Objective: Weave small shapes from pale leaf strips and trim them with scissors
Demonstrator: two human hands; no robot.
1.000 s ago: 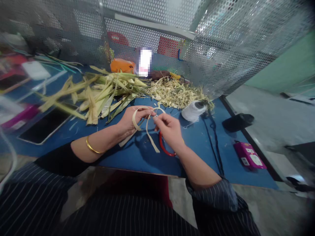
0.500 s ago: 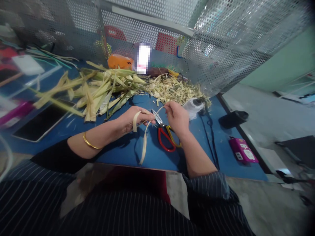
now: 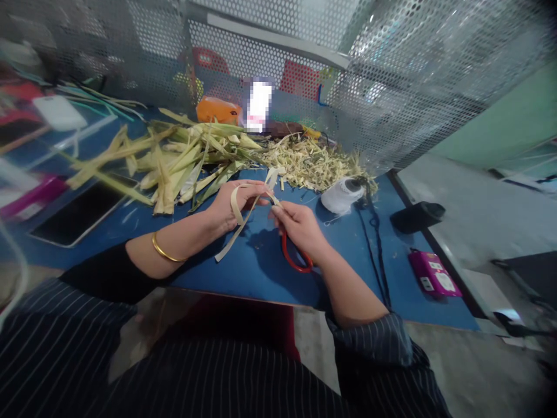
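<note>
- Head view, straight down onto the blue desk (image 3: 243,281): the left hand (image 3: 223,209) is over the middle, a little in from the near edge, with a pale strip (image 3: 234,238) looped round it.
- Its thumb and fingers are pressed nearly together on that strip, whose tail hangs down toward the near edge. A gold bangle (image 3: 162,251) circles the wrist.
- Just beside it, the right hand (image 3: 300,229) has its thumb and forefinger pinched close on the same strip, the other fingers curled in.
- Below that right hand I see the red handle (image 3: 298,269) of the scissors; the rest is covered, so I can't tell whether the hand touches them.
- Along the far edge, left of the middle, lies a heap of husks (image 3: 167,174), and to its right a pile of shreds (image 3: 313,165).
- A spool of white thread (image 3: 342,197) lies in front of the shreds, with a black cord (image 3: 382,255) running from near it toward the near edge.
- Near the right corner closest to the person sits a purple packet (image 3: 433,273); a black cylinder (image 3: 418,217) lies at the right edge.
- Over on the left, a dark phone (image 3: 82,215) is partly under the husks.
</note>
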